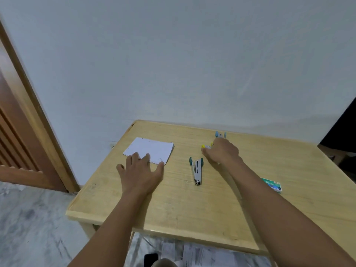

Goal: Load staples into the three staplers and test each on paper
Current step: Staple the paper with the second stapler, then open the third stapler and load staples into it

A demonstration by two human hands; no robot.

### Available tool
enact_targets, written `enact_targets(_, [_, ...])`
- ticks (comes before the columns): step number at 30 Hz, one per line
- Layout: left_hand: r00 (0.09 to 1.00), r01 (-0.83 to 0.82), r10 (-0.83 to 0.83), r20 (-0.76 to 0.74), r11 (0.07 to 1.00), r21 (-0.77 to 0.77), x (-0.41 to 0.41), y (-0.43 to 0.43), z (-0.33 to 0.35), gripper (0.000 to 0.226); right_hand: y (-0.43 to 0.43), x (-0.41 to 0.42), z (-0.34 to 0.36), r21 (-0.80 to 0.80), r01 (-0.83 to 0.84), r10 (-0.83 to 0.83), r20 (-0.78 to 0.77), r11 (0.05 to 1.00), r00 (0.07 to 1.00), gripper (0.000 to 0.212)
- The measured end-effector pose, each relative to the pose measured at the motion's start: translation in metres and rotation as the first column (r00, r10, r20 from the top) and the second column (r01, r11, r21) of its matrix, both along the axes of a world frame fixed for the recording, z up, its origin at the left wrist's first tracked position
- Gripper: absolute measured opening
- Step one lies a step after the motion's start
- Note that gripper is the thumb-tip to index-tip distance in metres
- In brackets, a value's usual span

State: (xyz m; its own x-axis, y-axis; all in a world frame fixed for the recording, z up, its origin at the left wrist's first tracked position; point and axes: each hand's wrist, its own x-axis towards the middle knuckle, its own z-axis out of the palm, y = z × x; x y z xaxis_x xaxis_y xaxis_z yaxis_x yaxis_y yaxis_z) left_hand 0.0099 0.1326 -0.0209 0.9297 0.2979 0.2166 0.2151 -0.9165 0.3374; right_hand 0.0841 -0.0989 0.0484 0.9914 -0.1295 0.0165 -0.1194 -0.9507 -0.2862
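Note:
A stack of white paper (151, 149) lies at the table's far left. My left hand (140, 171) rests flat with spread fingers on its near edge. A teal stapler (196, 170) lies in the middle of the table, apart from both hands. My right hand (221, 151) curls over a yellow stapler (206, 146), which it mostly hides. Just beyond that hand a blue stapler (220, 134) peeks out near the wall. A green staple box (272, 185) lies at the right, partly behind my right forearm.
The wooden table (192, 205) stands against a white wall (173, 64). A wooden door (17, 132) is at the left. Loose papers (202, 255) and a dark phone-like object (151, 260) lie on the marble floor under the table's near edge.

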Motion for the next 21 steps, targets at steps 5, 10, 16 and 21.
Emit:
enact_targets(5, [1.0, -0.003, 0.003, 0.011, 1.0, -0.002, 0.004, 0.002, -0.003, 0.064, 0.013, 0.02, -0.012, -0.052, 0.044, -0.041, 0.067, 0.998, 0.997, 0.043])
enact_targets(10, [1.0, -0.012, 0.012, 0.005, 1.0, -0.002, 0.006, 0.003, -0.003, 0.066, 0.007, 0.001, -0.018, 0.092, -0.04, 0.033, 0.075, 0.995, 0.997, 0.038])
enact_targets(16, [1.0, -0.003, 0.003, -0.002, 1.0, 0.001, 0.008, 0.002, 0.0, 0.067, -0.011, -0.016, -0.018, 0.185, -0.169, 0.175, -0.021, 0.968, 0.984, 0.046])
enact_targets(21, [1.0, -0.003, 0.003, -0.019, 1.0, -0.005, 0.004, 0.001, 0.0, 0.067, -0.015, -0.004, -0.021, 0.136, -0.169, 0.167, 0.03, 0.976, 0.986, 0.03])
